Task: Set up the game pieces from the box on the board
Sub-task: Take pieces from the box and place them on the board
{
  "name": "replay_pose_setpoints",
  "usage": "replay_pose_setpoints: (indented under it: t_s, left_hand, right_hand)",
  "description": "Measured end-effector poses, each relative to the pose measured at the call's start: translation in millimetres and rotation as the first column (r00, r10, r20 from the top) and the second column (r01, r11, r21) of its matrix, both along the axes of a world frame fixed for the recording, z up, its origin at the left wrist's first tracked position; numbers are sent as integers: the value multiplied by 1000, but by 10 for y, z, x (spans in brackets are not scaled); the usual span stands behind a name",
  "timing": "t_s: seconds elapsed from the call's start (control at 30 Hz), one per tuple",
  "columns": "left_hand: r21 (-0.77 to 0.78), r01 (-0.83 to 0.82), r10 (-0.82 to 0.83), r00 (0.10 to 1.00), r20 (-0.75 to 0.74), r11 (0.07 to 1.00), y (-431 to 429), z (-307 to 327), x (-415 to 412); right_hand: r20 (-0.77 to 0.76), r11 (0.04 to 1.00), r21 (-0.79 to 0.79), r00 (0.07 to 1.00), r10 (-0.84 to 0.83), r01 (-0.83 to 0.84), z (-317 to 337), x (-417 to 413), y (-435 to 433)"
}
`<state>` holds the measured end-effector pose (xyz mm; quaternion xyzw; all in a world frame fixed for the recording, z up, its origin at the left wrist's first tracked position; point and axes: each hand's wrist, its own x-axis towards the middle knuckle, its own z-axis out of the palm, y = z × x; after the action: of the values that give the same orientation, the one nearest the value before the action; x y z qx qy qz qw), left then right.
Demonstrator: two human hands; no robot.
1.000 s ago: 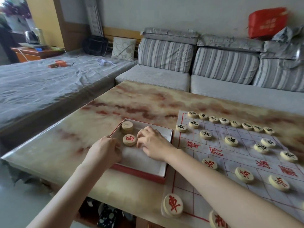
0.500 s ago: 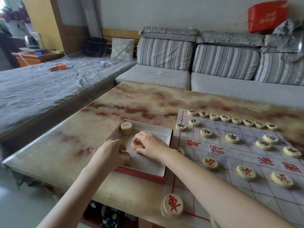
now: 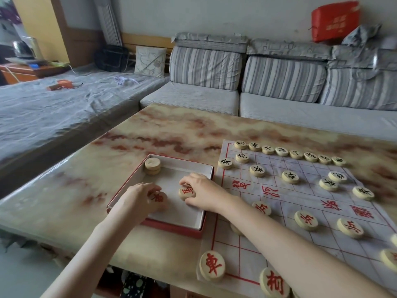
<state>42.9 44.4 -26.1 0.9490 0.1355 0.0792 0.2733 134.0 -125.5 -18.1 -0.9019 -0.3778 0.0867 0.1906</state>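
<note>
A shallow red-edged box [image 3: 199,220] lies on the marble table, left of the paper board [image 3: 268,250]. Inside it, my left hand [image 3: 137,201] holds a round wooden piece with a red character [image 3: 159,197]. Close beside it, my right hand [image 3: 204,192] pinches another red-marked piece [image 3: 186,193], tilted up. Two stacked blank-faced pieces [image 3: 152,166] sit in the box's far left corner. Black-marked pieces [image 3: 290,154] line the board's far rows. Red-marked ones [image 3: 306,220] stand on its near half, including two at the near left corner [image 3: 212,265].
The marble table [image 3: 150,136] has bare surface left of and beyond the box; its near edge runs close under my forearms. A striped grey sofa [image 3: 279,97] borders the far side. A covered bed [image 3: 53,108] lies at the left.
My right hand has drawn its red piece toward the box's near right side and tipped it up. My left hand has come off the box rim and picked up a second red piece.
</note>
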Motion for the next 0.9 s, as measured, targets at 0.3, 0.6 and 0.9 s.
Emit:
replay_pose_setpoints:
  t_s: [0.3, 0.6, 0.9]
  left_hand:
    - [20, 52, -53, 997, 49, 998, -87, 2, 0]
    - [-147, 203, -166, 959, 228, 968, -545, 224, -323]
    - [-157, 329, -292, 931, 219, 931, -880, 192, -627]
  right_hand:
    - [-91, 974, 205, 993, -78, 95, 68, -103, -107]
    - [-172, 936, 304, 977, -127, 176, 385, -750, -1078]
    - [-87, 983, 113, 987, -135, 145, 70, -1390, -1538]
